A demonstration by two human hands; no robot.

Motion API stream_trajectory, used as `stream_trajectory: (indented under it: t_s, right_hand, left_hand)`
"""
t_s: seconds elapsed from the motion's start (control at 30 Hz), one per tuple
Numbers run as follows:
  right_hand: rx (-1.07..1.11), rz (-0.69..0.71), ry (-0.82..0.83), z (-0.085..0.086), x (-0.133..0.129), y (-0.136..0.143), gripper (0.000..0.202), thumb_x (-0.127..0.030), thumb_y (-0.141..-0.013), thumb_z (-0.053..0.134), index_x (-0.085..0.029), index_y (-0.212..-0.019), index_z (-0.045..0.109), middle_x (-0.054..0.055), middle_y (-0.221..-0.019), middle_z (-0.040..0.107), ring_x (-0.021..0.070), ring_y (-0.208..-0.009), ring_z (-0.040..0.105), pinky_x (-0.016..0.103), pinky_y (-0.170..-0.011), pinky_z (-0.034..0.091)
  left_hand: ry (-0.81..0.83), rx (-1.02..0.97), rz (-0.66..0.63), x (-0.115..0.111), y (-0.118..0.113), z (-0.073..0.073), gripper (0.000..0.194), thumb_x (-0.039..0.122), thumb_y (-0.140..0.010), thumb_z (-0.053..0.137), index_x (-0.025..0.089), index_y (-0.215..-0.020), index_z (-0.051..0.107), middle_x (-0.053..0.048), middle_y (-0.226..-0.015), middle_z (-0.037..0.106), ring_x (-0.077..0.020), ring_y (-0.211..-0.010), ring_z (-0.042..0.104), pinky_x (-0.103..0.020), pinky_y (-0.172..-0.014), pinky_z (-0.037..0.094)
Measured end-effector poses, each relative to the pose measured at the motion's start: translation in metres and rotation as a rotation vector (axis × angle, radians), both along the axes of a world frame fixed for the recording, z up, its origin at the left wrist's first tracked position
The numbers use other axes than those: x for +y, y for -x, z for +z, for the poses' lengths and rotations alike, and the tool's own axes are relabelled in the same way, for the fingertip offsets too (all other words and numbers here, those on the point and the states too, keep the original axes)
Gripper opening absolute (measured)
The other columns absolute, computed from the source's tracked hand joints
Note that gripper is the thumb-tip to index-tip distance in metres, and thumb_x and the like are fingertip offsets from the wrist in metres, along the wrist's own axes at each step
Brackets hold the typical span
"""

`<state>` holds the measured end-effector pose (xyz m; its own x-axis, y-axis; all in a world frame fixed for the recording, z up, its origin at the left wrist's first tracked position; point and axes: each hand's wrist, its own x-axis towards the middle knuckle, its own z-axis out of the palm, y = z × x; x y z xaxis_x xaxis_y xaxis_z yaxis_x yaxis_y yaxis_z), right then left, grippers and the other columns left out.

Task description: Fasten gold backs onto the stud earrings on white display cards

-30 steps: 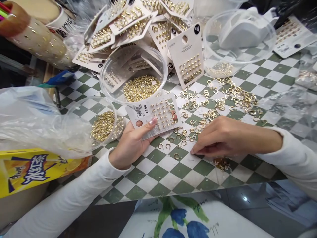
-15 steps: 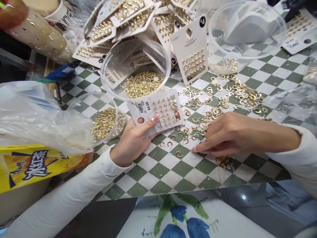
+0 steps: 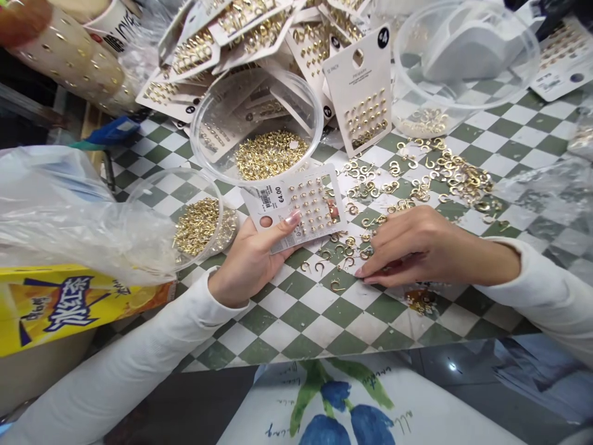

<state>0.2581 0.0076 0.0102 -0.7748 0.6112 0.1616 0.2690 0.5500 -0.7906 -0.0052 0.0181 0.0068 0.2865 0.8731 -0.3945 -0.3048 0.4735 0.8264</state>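
Note:
My left hand [image 3: 254, 259] grips an earring card [image 3: 296, 210] with its thumb on the face, which shows a price label and rows of small gold earring backs. Low over the checkered table, my right hand [image 3: 407, 250] has its fingertips pressed close together at the cloth; whatever they may pinch is hidden. Loose gold hoop earrings [image 3: 345, 247] lie between the two hands and past the right one. Just behind the held card stands a clear tub of small gold pieces [image 3: 271, 154]. A smaller clear tub [image 3: 197, 228] with similar pieces sits left of my left hand.
A heap of filled earring cards [image 3: 231, 31] rises at the back, one card [image 3: 359, 93] leaning at its front. Another clear tub [image 3: 421, 120] stands back right. Plastic bags [image 3: 55, 204] and a yellow carton [image 3: 69, 306] crowd the left. The table's front edge [image 3: 324, 357] faces me.
My right hand has shifted slightly left, its fingers drawn closer together near the loose hoops. My left hand holds the card in nearly the same place.

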Motion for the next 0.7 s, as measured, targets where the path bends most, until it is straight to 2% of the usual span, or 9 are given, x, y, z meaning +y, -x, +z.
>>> stream_trajectory:
  t_s: [0.2, 0.33, 0.4, 0.47, 0.57, 0.7]
  right_hand:
    - [-0.05, 0.01, -0.035, -0.002, 0.0, 0.003, 0.012, -0.025, -0.097, 0.069, -0.022, -0.09, 0.077, -0.003, -0.078, 0.077, 0.0073, -0.065, 0.065, 0.026, -0.065, 0.045]
    - [0.061, -0.054, 0.116, 0.003, -0.001, 0.002, 0.009, -0.027, -0.096, 0.072, -0.021, -0.092, 0.077, -0.001, -0.077, 0.074, 0.0075, -0.061, 0.059, 0.025, -0.055, 0.045]
    - [0.168, -0.148, 0.137, 0.007, -0.002, 0.002, 0.004, -0.024, -0.094, 0.075, -0.021, -0.092, 0.076, 0.0, -0.08, 0.074, 0.0085, -0.062, 0.059, 0.026, -0.052, 0.044]
    - [0.225, -0.305, 0.021, 0.01, -0.003, 0.003, 0.003, -0.021, -0.092, 0.077, -0.023, -0.092, 0.075, 0.001, -0.08, 0.074, 0.0103, -0.062, 0.059, 0.028, -0.052, 0.044]
    - [0.196, -0.501, -0.161, 0.011, -0.004, 0.009, 0.006, -0.022, -0.093, 0.076, -0.028, -0.092, 0.075, 0.001, -0.079, 0.073, 0.013, -0.061, 0.057, 0.033, -0.055, 0.047]
    - [0.142, -0.587, -0.207, 0.006, -0.002, 0.02, 0.005, -0.028, -0.096, 0.072, -0.029, -0.093, 0.075, 0.002, -0.079, 0.072, 0.0149, -0.061, 0.058, 0.036, -0.056, 0.049]
  left_hand:
    - [-0.01, -0.021, -0.028, 0.001, 0.001, -0.001, 0.063, 0.021, -0.094, 0.071, 0.033, -0.152, 0.049, -0.007, -0.136, 0.072, -0.0328, -0.143, 0.056, -0.058, -0.12, 0.047]
    - [0.004, -0.055, -0.04, 0.001, 0.0, 0.0, 0.064, 0.02, -0.095, 0.069, 0.033, -0.154, 0.047, -0.008, -0.14, 0.07, -0.0348, -0.139, 0.059, -0.059, -0.117, 0.05]
    - [0.01, -0.067, -0.056, 0.0, -0.001, 0.0, 0.064, 0.021, -0.096, 0.068, 0.033, -0.155, 0.045, -0.008, -0.139, 0.071, -0.0351, -0.138, 0.061, -0.06, -0.117, 0.051]
    - [0.019, -0.075, -0.079, -0.001, -0.002, 0.0, 0.064, 0.022, -0.096, 0.068, 0.033, -0.155, 0.045, -0.008, -0.136, 0.073, -0.0348, -0.137, 0.062, -0.059, -0.116, 0.051]
    - [0.035, -0.078, -0.092, -0.002, -0.005, -0.001, 0.064, 0.022, -0.095, 0.07, 0.033, -0.154, 0.048, -0.007, -0.133, 0.074, -0.0349, -0.137, 0.061, -0.058, -0.118, 0.05]
    - [0.061, -0.072, -0.082, -0.003, -0.008, -0.002, 0.062, 0.022, -0.095, 0.07, 0.031, -0.152, 0.05, -0.009, -0.134, 0.074, -0.0362, -0.135, 0.063, -0.058, -0.118, 0.05]
